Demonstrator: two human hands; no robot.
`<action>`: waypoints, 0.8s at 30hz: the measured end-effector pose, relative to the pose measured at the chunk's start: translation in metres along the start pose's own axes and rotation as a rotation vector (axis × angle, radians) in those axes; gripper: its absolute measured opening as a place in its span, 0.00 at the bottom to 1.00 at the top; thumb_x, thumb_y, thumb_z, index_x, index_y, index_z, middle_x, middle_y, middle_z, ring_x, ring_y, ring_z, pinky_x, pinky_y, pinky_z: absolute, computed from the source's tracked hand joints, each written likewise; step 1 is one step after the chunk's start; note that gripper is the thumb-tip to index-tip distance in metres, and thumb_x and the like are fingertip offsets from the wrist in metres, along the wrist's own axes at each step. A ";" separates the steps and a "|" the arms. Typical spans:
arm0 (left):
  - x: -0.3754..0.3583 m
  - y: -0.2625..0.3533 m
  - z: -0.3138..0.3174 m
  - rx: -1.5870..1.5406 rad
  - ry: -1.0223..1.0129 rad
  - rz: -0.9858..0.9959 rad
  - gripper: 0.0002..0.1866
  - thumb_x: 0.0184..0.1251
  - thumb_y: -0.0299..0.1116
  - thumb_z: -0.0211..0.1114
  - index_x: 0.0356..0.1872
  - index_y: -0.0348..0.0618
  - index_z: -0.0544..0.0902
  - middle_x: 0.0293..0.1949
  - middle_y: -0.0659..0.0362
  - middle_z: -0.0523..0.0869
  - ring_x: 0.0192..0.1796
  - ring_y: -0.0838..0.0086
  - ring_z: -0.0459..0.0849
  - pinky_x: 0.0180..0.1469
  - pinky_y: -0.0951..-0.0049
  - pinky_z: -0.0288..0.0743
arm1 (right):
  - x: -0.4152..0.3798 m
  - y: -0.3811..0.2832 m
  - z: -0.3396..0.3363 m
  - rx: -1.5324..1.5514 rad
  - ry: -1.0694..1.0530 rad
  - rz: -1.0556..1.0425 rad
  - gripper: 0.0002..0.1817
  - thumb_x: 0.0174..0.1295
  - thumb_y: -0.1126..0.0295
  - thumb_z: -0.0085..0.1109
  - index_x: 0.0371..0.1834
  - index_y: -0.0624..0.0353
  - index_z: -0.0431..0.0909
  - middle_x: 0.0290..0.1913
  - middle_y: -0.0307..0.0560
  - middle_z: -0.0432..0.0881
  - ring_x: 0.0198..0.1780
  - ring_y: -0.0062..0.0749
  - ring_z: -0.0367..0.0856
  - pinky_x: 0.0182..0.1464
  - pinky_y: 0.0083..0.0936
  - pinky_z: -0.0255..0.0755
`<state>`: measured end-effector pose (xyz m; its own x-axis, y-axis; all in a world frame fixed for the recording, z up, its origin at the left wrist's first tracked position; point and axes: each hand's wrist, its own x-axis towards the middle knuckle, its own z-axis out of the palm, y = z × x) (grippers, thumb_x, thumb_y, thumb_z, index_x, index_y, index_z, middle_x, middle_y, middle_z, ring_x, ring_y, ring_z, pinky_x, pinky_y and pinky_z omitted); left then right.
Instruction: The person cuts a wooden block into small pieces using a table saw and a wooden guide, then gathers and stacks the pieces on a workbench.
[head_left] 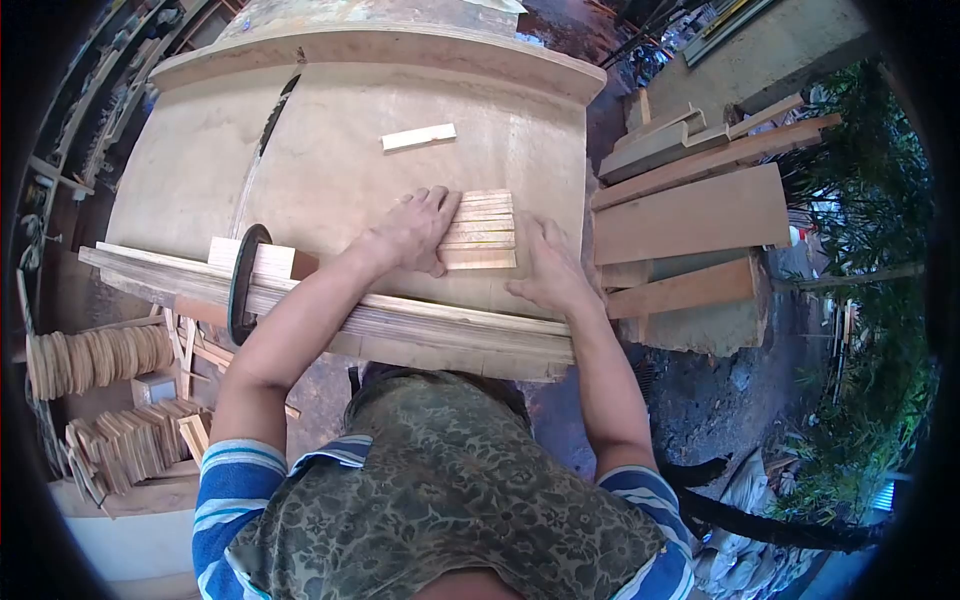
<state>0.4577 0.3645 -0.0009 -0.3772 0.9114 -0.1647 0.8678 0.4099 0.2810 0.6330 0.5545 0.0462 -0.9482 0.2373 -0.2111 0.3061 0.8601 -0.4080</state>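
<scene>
A row of short, pale wooden strips lies side by side on the plywood sled. My left hand is on their left end, its fingers toward the far edge of the row and its thumb at the near edge. Just off the right end, my right hand rests low on the plywood with fingers and thumb spread apart, holding nothing. Farther back, a single loose wooden strip lies at a slight slant. How firmly the left fingers press cannot be seen.
A saw blade rises through a slot left of the strips. A black ring-like guard stands by the layered front rail. Wooden boards lie to the right; stacked wood pieces sit lower left.
</scene>
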 end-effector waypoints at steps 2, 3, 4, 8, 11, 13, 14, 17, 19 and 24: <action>-0.004 0.001 -0.002 -0.010 0.018 -0.004 0.64 0.42 0.46 0.88 0.80 0.29 0.60 0.70 0.42 0.73 0.71 0.47 0.75 0.73 0.53 0.74 | 0.003 0.000 0.003 -0.005 -0.026 0.006 0.62 0.45 0.68 0.84 0.84 0.63 0.55 0.80 0.68 0.60 0.80 0.65 0.61 0.82 0.45 0.62; -0.004 -0.001 -0.003 -0.012 0.016 0.002 0.64 0.42 0.46 0.88 0.80 0.29 0.60 0.70 0.42 0.73 0.71 0.47 0.75 0.73 0.53 0.74 | 0.009 0.004 0.007 -0.098 -0.006 -0.065 0.62 0.45 0.67 0.84 0.85 0.60 0.55 0.80 0.67 0.60 0.80 0.66 0.61 0.81 0.47 0.62; -0.003 -0.004 -0.003 -0.059 -0.016 -0.003 0.63 0.45 0.46 0.86 0.80 0.30 0.59 0.74 0.41 0.70 0.73 0.46 0.73 0.76 0.55 0.71 | 0.014 0.009 0.010 -0.191 0.013 -0.134 0.62 0.46 0.67 0.84 0.85 0.58 0.54 0.81 0.66 0.60 0.80 0.66 0.62 0.81 0.48 0.63; 0.000 -0.013 -0.004 -0.139 -0.060 0.022 0.57 0.54 0.47 0.80 0.81 0.30 0.59 0.78 0.40 0.67 0.76 0.45 0.71 0.79 0.57 0.68 | 0.049 0.019 0.014 -0.337 -0.002 -0.264 0.63 0.44 0.64 0.85 0.86 0.55 0.55 0.82 0.64 0.60 0.80 0.64 0.62 0.80 0.48 0.63; -0.002 -0.017 -0.005 -0.124 -0.060 0.049 0.55 0.57 0.47 0.77 0.81 0.30 0.59 0.76 0.39 0.69 0.74 0.45 0.73 0.79 0.57 0.69 | 0.069 0.021 0.022 -0.317 0.023 -0.299 0.64 0.43 0.61 0.85 0.86 0.52 0.55 0.82 0.59 0.61 0.80 0.61 0.62 0.81 0.47 0.63; -0.004 -0.015 -0.010 -0.140 -0.058 0.038 0.56 0.55 0.47 0.79 0.81 0.30 0.59 0.76 0.39 0.70 0.73 0.44 0.74 0.78 0.57 0.69 | 0.074 0.027 0.028 -0.201 -0.032 -0.279 0.63 0.41 0.61 0.82 0.84 0.57 0.58 0.81 0.59 0.64 0.79 0.61 0.64 0.81 0.46 0.63; -0.005 -0.014 -0.013 -0.154 -0.054 0.036 0.58 0.53 0.47 0.81 0.81 0.30 0.59 0.76 0.38 0.70 0.72 0.44 0.75 0.78 0.56 0.70 | 0.076 0.027 0.027 -0.201 -0.036 -0.280 0.63 0.41 0.61 0.82 0.84 0.57 0.58 0.81 0.59 0.64 0.79 0.61 0.64 0.81 0.46 0.63; -0.006 -0.017 -0.003 -0.141 0.080 0.056 0.61 0.47 0.47 0.85 0.80 0.29 0.60 0.73 0.37 0.73 0.71 0.44 0.76 0.76 0.55 0.71 | 0.074 0.029 0.025 -0.158 -0.025 -0.295 0.61 0.40 0.61 0.81 0.83 0.57 0.61 0.80 0.58 0.66 0.77 0.58 0.66 0.80 0.46 0.64; -0.004 -0.018 -0.005 -0.154 0.041 0.035 0.63 0.45 0.47 0.87 0.79 0.29 0.60 0.72 0.38 0.73 0.71 0.44 0.76 0.76 0.55 0.71 | 0.076 0.026 0.023 -0.160 -0.008 -0.288 0.60 0.39 0.61 0.81 0.82 0.56 0.62 0.78 0.58 0.68 0.74 0.58 0.69 0.78 0.46 0.65; 0.008 -0.015 0.003 -0.150 0.089 0.087 0.59 0.41 0.47 0.88 0.74 0.28 0.66 0.65 0.41 0.77 0.68 0.45 0.77 0.73 0.55 0.73 | 0.073 0.020 0.026 -0.188 -0.008 -0.221 0.60 0.35 0.59 0.82 0.79 0.57 0.65 0.72 0.57 0.72 0.72 0.59 0.68 0.76 0.48 0.67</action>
<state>0.4426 0.3652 -0.0097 -0.3354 0.9407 -0.0514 0.8432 0.3241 0.4290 0.5725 0.5774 -0.0003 -0.9893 0.0321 -0.1423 0.0705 0.9594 -0.2733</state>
